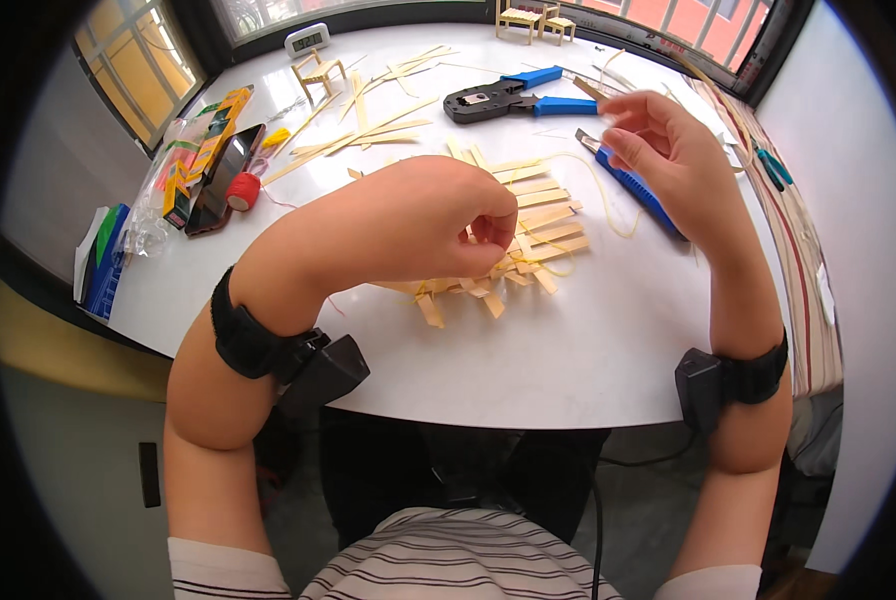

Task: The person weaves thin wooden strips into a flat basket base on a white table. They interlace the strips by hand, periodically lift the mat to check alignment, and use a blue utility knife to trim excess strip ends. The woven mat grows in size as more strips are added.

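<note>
The left hand (438, 215) pinches yellow string (608, 200) on the half-lashed bamboo strip lattice (528, 225); the right hand (658, 140), raised beyond the lattice, pulls the string taut between pinched fingers; loose strips (368, 130) remain.

Your left hand (438, 215) rests on the strip lattice (528, 235) at table (588, 350) centre; the crimping tool (513, 100) lies behind it, the utility knife (633, 185) right.

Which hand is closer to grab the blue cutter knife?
The right hand, probably. It is raised just beside the blue cutter knife, with its fingers pinching a thin yellow string. The left hand is pressed down on the woven wooden strips, farther away.
</note>
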`<state>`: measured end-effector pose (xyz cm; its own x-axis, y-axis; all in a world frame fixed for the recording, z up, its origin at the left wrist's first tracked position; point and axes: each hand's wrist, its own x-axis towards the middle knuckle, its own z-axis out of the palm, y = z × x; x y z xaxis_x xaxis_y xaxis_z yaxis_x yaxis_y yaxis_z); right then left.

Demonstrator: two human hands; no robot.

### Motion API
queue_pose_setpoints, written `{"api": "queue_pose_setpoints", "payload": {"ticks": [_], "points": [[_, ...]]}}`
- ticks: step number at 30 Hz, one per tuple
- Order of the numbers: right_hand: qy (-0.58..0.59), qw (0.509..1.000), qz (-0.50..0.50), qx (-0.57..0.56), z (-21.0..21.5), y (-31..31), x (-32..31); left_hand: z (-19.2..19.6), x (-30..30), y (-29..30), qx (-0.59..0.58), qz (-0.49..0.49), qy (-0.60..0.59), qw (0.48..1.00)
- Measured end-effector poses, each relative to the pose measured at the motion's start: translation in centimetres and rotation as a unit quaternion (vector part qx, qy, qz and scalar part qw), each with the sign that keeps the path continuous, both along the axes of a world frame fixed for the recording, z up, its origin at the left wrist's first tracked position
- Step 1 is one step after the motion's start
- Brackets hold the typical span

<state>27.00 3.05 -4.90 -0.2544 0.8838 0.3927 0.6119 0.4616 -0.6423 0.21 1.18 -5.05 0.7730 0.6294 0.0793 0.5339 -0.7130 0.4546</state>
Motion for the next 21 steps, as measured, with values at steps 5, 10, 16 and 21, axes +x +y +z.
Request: {"api": "queue_pose_setpoints", "payload": {"ticks": [5, 10, 16, 21], "points": [[-0.127, 0.984, 0.042, -0.120, 0.1, -2.5, -1.8, -0.3, -0.2, 0.1, 0.004, -0.005, -0.003, 1.000], [-0.230, 0.962, 0.063, -0.135, 0.4, -3.9, -3.4, -0.2, -0.2, 0.0, -0.003, -0.001, -0.006, 1.000], [-0.220, 0.968, 0.068, -0.096, -0.8, -3.7, -3.4, -0.1, 0.0, 0.0, 0.002, -0.001, -0.002, 1.000], [-0.212, 0.968, 0.085, -0.101, -0.8, -3.6, -3.4, -0.3, 0.0, 0.0, -0.002, 0.002, -0.005, 1.000]]}}
